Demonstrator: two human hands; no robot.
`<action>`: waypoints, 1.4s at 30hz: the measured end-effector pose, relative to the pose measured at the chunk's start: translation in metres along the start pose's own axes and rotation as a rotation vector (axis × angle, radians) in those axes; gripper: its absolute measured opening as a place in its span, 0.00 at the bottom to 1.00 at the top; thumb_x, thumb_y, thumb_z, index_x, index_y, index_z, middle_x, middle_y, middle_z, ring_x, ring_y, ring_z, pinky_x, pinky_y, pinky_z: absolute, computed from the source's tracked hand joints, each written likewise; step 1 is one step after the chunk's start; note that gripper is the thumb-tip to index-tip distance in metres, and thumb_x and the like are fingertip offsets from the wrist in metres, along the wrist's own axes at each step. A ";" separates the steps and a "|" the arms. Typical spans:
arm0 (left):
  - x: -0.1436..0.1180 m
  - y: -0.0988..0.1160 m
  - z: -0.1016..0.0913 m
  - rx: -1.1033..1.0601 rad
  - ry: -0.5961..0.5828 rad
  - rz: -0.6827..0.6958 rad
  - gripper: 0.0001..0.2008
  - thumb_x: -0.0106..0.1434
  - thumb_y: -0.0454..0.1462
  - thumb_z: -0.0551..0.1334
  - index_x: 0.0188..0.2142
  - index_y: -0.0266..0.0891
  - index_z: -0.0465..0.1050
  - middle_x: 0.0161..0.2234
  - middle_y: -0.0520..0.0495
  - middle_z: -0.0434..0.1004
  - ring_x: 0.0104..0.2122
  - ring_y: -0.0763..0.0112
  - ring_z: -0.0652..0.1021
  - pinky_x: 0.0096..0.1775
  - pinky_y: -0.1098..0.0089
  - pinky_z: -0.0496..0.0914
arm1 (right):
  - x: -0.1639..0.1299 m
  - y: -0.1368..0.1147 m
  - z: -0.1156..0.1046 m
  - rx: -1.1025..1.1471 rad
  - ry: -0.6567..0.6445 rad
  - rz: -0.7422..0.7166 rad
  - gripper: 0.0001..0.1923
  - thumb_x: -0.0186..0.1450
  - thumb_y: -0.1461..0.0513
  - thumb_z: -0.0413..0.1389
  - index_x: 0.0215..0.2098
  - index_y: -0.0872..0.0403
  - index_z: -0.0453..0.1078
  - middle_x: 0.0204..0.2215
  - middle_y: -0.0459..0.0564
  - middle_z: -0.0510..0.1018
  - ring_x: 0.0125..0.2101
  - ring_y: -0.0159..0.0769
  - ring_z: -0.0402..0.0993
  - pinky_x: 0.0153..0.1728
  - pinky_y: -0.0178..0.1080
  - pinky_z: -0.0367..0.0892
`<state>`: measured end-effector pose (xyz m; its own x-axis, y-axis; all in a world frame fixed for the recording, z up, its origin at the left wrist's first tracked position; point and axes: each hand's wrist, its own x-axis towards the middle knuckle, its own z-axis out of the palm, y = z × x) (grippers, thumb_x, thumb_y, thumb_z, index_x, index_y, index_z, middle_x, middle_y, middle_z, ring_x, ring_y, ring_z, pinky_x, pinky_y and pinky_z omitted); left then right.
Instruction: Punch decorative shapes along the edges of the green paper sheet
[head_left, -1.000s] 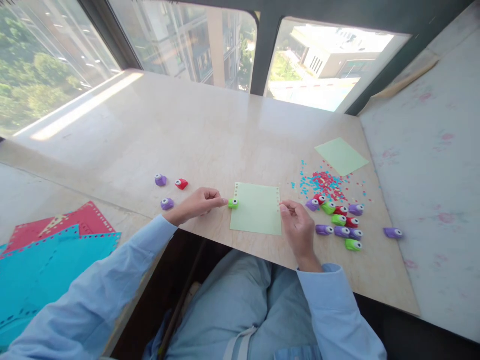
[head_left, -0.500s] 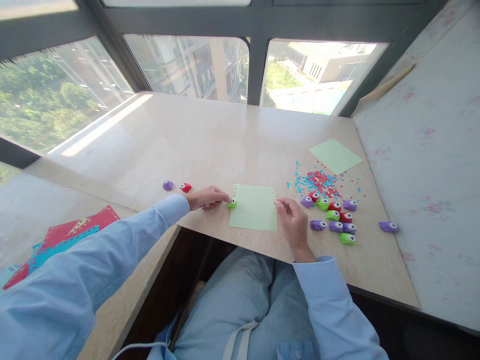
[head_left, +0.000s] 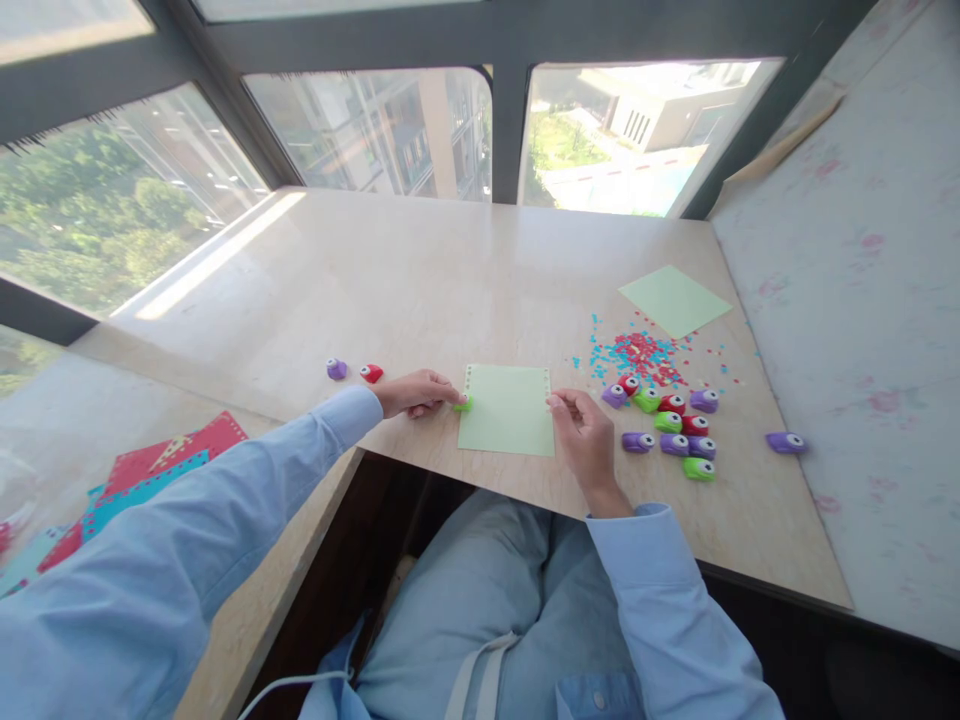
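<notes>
A light green sheet of paper (head_left: 506, 415) lies in front of me near the table's front edge, with small punched holes along the upper parts of its left and right sides. A small green craft punch (head_left: 463, 404) sits on the sheet's left edge. My left hand (head_left: 424, 393) is closed at this punch, a fingertip on its top hiding most of the button. On the other side, my right hand (head_left: 583, 432) pinches the sheet's right edge between thumb and fingers.
Several purple, red and green punches (head_left: 673, 421) stand right of my right hand, below scattered red and blue confetti (head_left: 643, 355). Another green sheet (head_left: 675, 300) lies behind. Red and blue punched papers (head_left: 154, 475) are at left. A purple punch (head_left: 336, 369) and red punch (head_left: 371, 373) stand left.
The left fingertip has come over the green punch's top, covering the button that showed before. My right hand keeps its pinch on the paper. The view has shifted slightly.
</notes>
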<state>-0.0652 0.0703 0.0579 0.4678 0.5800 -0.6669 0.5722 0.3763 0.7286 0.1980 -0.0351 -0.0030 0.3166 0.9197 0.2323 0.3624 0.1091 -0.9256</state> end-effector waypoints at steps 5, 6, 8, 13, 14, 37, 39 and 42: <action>0.003 0.003 -0.002 -0.040 -0.003 -0.083 0.24 0.48 0.47 0.73 0.20 0.41 0.58 0.17 0.58 0.53 0.14 0.80 0.56 0.16 0.73 0.44 | 0.000 -0.001 0.000 0.001 -0.002 0.007 0.12 0.67 0.54 0.55 0.38 0.52 0.75 0.35 0.50 0.82 0.34 0.41 0.78 0.39 0.43 0.73; 0.004 0.003 -0.003 -0.044 -0.012 -0.090 0.24 0.48 0.47 0.73 0.20 0.41 0.58 0.18 0.57 0.54 0.14 0.80 0.56 0.16 0.73 0.44 | 0.000 -0.002 0.000 0.002 -0.002 0.008 0.12 0.67 0.54 0.55 0.38 0.52 0.75 0.35 0.50 0.82 0.34 0.41 0.78 0.39 0.43 0.73; 0.004 0.002 -0.004 -0.059 -0.035 -0.085 0.23 0.48 0.46 0.74 0.20 0.40 0.59 0.18 0.57 0.54 0.14 0.81 0.57 0.17 0.73 0.44 | 0.000 -0.002 -0.001 0.003 -0.002 0.012 0.12 0.67 0.54 0.55 0.38 0.52 0.75 0.34 0.50 0.82 0.34 0.41 0.78 0.39 0.43 0.72; 0.005 0.000 -0.006 -0.111 -0.032 -0.090 0.20 0.50 0.46 0.72 0.21 0.39 0.63 0.18 0.56 0.56 0.15 0.80 0.59 0.18 0.74 0.48 | 0.000 -0.001 0.000 0.003 -0.004 0.014 0.12 0.67 0.54 0.55 0.38 0.52 0.75 0.34 0.50 0.82 0.34 0.41 0.78 0.38 0.43 0.72; 0.005 0.000 -0.006 -0.107 -0.021 -0.101 0.19 0.50 0.46 0.72 0.21 0.39 0.64 0.18 0.56 0.57 0.15 0.79 0.60 0.18 0.74 0.49 | 0.000 0.000 0.000 0.000 -0.005 0.013 0.12 0.67 0.54 0.55 0.38 0.52 0.75 0.34 0.50 0.82 0.34 0.41 0.78 0.38 0.43 0.72; -0.001 0.000 0.002 -0.022 0.029 -0.020 0.22 0.51 0.51 0.70 0.22 0.38 0.65 0.18 0.54 0.62 0.16 0.79 0.62 0.19 0.73 0.50 | 0.000 -0.003 -0.001 -0.136 -0.059 -0.076 0.11 0.67 0.55 0.53 0.37 0.51 0.76 0.36 0.52 0.83 0.36 0.43 0.79 0.41 0.45 0.73; -0.001 -0.001 0.002 -0.034 0.033 -0.022 0.21 0.52 0.51 0.69 0.22 0.38 0.66 0.19 0.54 0.62 0.16 0.79 0.62 0.20 0.73 0.51 | -0.001 -0.002 -0.001 -0.101 -0.032 -0.054 0.11 0.67 0.55 0.54 0.38 0.51 0.76 0.35 0.51 0.83 0.35 0.42 0.78 0.40 0.44 0.73; -0.001 -0.001 0.002 -0.039 0.044 -0.025 0.20 0.53 0.50 0.69 0.21 0.38 0.66 0.19 0.54 0.62 0.16 0.79 0.62 0.19 0.73 0.50 | -0.001 -0.001 -0.001 -0.059 -0.006 -0.024 0.11 0.67 0.55 0.55 0.38 0.52 0.76 0.35 0.51 0.83 0.34 0.41 0.79 0.39 0.43 0.73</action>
<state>-0.0647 0.0679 0.0573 0.4230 0.6008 -0.6783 0.5564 0.4185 0.7178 0.1983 -0.0361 -0.0019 0.3023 0.9191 0.2529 0.4211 0.1093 -0.9004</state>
